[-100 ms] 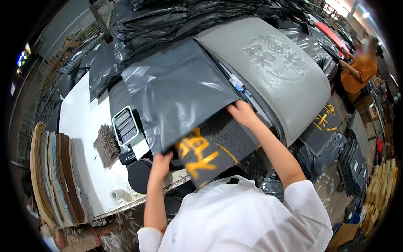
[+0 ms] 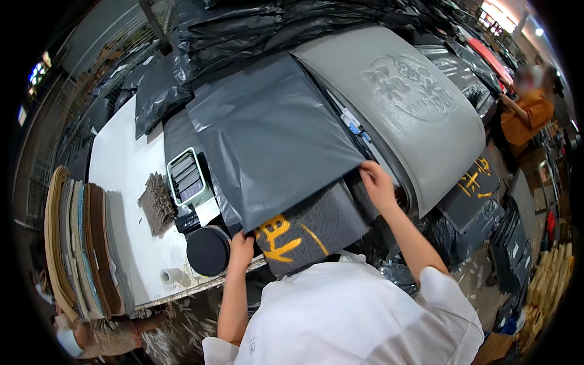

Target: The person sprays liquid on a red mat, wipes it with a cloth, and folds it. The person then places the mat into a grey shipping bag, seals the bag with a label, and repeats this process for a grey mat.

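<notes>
A large dark grey plastic bag (image 2: 274, 140) lies spread out in front of me. My left hand (image 2: 241, 250) pinches its near left corner, with the fingertips partly hidden. At the near right corner my right hand (image 2: 377, 185) grips the bag's edge between thumb and fingers. From beneath the near edge sticks out a dark grey pile mat (image 2: 325, 222) with yellow lettering. The rest of that mat is covered by the bag, and I cannot tell whether it lies inside or only underneath.
Left on the white table (image 2: 125, 182) are a pale green basket (image 2: 195, 201), a shaggy grey-brown cloth (image 2: 157, 204), a black round lid (image 2: 208, 250), a white roll (image 2: 170, 276) and upright mats (image 2: 91, 243). A grey embossed mat (image 2: 395, 103) lies right; beyond it stands a person in orange (image 2: 526, 118).
The bag's near edge is pulled wider and flatter, and less of the mat's lettering shows. My right hand has moved right and slightly nearer; my left hand has shifted a little right and nearer.
</notes>
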Demonstrator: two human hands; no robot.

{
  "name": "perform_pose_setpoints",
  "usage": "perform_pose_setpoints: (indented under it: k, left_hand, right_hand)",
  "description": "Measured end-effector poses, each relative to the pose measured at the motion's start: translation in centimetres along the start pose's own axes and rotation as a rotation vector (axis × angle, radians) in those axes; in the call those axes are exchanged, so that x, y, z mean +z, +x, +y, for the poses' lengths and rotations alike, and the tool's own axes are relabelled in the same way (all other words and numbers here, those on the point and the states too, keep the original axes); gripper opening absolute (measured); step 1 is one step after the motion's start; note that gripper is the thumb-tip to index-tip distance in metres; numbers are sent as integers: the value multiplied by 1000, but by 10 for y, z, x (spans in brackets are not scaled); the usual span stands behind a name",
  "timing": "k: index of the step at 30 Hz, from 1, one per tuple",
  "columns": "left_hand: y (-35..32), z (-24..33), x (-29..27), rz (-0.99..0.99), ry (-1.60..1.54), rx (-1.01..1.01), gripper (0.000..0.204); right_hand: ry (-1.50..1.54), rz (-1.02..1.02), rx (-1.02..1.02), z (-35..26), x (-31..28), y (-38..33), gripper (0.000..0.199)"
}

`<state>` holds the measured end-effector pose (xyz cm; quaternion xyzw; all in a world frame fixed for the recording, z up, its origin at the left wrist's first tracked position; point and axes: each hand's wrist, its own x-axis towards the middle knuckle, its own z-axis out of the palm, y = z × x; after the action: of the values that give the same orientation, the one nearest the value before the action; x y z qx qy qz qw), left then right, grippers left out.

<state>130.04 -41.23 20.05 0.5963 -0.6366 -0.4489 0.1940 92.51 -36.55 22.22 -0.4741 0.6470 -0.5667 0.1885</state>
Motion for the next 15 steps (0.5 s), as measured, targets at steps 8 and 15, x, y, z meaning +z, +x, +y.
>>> perform_pose_setpoints:
  k: [8,15]
  left_hand:
    - [10,33,12,342,-79,66,30]
    - [70,149,-219,248,-86,279,30]
  right_hand:
    - [-738,-347,-178,-17,-26,61,15]
    - [240,-278,213,-187,-46,196,19]
